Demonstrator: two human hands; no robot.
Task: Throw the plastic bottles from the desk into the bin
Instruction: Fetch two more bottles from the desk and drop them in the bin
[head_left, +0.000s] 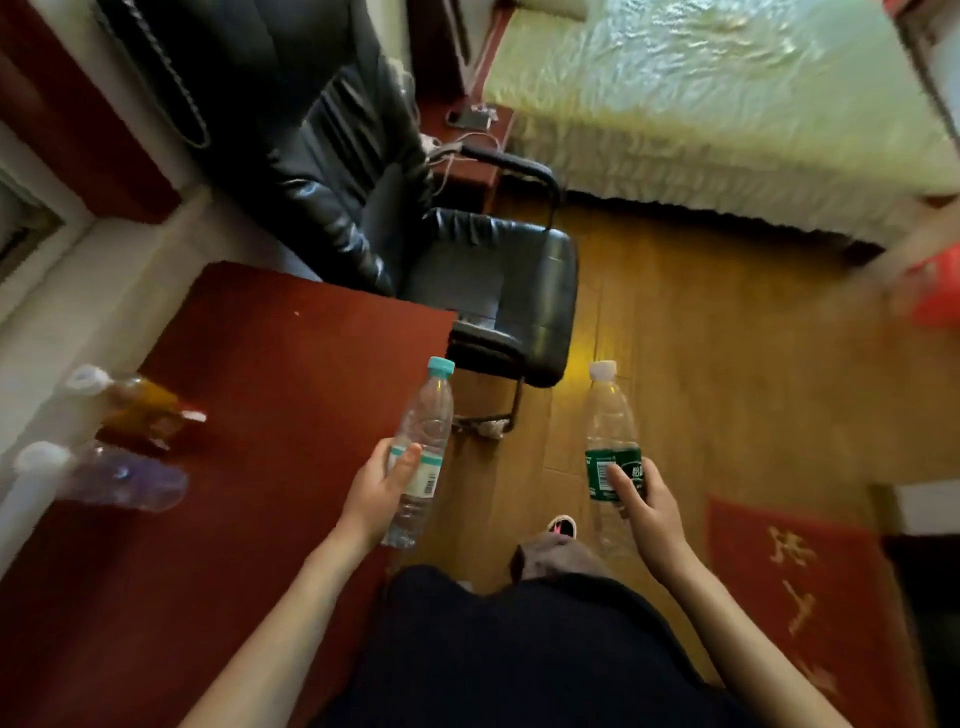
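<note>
left grip (382, 491) holds teal-capped bottle (422, 441) at bench (260, 374) edge | right grip (647, 501) holds green-labelled bottle (609, 415) over floor (727, 364)

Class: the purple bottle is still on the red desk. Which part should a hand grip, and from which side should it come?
Grip the purple bottle around its wide middle, coming from above. It seems to lie on its side on the desk, white cap toward the wall, so the rounded body is exposed on top. Fingers wrap it there; the image is blurred, so this is a judgement.

Two desk bottles (124, 447) blurred; red thing (930, 291) at right edge unreadable.
</note>
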